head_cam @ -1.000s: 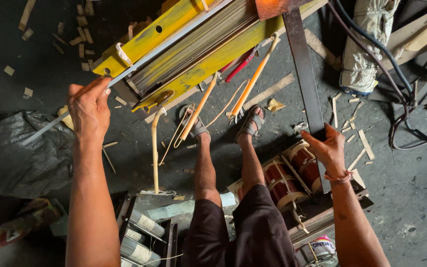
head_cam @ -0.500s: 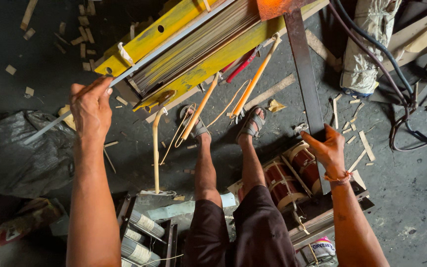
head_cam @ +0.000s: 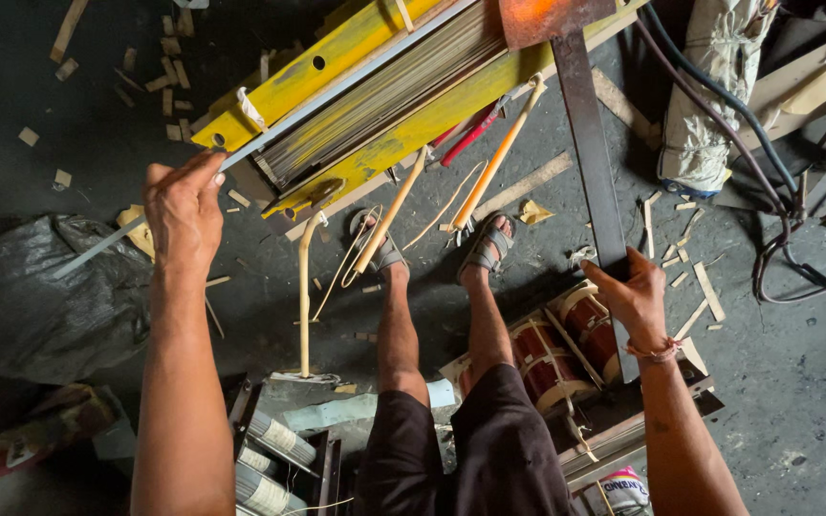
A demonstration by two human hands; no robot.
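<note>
The long frame point(head_cam: 336, 72) at the top is showing yellow, the two round coils point(head_cam: 566, 339) are showing red, and the bag point(head_cam: 31, 306) is looking black.

Two hands point(head_cam: 182, 205) point(head_cam: 635, 301), two sandals point(head_cam: 380, 244) point(head_cam: 489, 244), two copper coils point(head_cam: 547, 358) point(head_cam: 593, 320), one yellow frame point(head_cam: 356, 72).

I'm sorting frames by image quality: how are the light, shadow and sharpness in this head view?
Head view: bright light falls on the yellow frame and both forearms; the black plastic sheet and the lower left corner sit in deep shadow. The left hand and right hand look sharp, with no obvious motion blur.
</note>
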